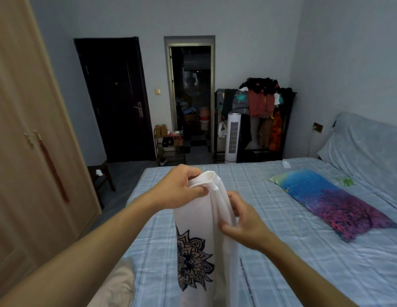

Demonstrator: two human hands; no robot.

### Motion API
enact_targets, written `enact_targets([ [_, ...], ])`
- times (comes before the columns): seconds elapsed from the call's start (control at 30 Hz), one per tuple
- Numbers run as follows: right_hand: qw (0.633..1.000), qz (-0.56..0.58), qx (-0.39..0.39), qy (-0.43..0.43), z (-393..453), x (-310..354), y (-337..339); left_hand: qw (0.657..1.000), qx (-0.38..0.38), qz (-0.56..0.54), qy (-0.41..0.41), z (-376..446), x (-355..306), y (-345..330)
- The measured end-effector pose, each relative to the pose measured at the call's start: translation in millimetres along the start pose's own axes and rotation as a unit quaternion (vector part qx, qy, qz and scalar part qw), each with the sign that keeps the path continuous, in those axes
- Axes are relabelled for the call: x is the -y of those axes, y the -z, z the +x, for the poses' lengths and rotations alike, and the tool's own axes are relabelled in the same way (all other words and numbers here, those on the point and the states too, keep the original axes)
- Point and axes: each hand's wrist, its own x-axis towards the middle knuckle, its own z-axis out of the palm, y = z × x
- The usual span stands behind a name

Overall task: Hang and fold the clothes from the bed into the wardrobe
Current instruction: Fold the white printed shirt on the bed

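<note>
A white T-shirt [202, 238] with a black mandala print hangs in front of me over the bed [281, 251]. My left hand [179, 189] grips its collar at the top. A little lower and to the right, my right hand [244, 222] pinches a fold of the shirt's fabric. The shirt's lower part drops out of view at the bottom edge. The wooden wardrobe [26, 151] stands at my left with its doors closed.
A blue and purple pillow [332, 200] lies on the bed at right. A pale garment [117, 286] lies at the bed's near left corner. A small stool [100, 176] stands by the wardrobe. A clothes rack [257, 120], fan and shoe shelf line the far wall.
</note>
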Motion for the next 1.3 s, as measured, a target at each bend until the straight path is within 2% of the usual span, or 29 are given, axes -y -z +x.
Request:
enact_targets([
  [0.07, 1.000, -0.002, -0.015, -0.005, -8.8, -9.9, -7.2, 1.000, -0.007, 0.003, -0.002, 2.2, -0.3, 1.5],
  [0.2, 0.992, 0.045, -0.114, -0.022, -14.8, -28.3, -2.4, 1.000, -0.021, -0.005, 0.009, 3.0, 5.1, 6.3],
  [0.27, 0.989, 0.072, -0.128, -0.020, -15.4, -35.8, 2.6, 1.000, -0.026, -0.007, 0.016, 2.2, 8.8, 9.3],
  [0.4, 0.991, 0.087, -0.097, -0.012, -19.7, -46.0, -4.4, 1.000, -0.024, -0.007, 0.004, 1.4, 9.9, 12.8],
  [0.53, 0.982, 0.155, -0.078, -0.070, -25.8, -56.3, -21.6, 1.000, -0.018, -0.009, 0.006, -0.2, 9.7, 15.9],
  [0.77, 0.981, 0.156, 0.046, -0.105, -26.0, -56.2, -38.7, 1.000, -0.021, 0.010, 0.013, -11.4, 15.0, 26.5],
  [0.83, 0.983, 0.145, 0.044, -0.101, -23.2, -57.3, -39.5, 0.999, -0.025, 0.025, 0.015, -15.0, 17.7, 31.6],
  [0.97, 0.987, 0.109, -0.067, -0.096, -11.1, -54.7, -18.8, 0.995, -0.052, 0.086, -0.006, -23.6, 29.0, 46.4],
  [1.07, 0.989, 0.074, -0.108, -0.067, 8.8, -31.9, 14.1, 0.993, -0.077, 0.087, -0.005, -26.5, 34.5, 61.5],
  [1.2, 0.988, -0.031, -0.149, 0.025, 33.0, 4.9, 50.9, 0.993, -0.113, 0.019, -0.032, -22.5, 19.8, 84.8],
  [1.3, 0.973, -0.129, -0.170, 0.091, 33.8, 15.8, 63.3, 0.996, -0.080, 0.013, -0.042, -18.8, 3.2, 93.6],
])
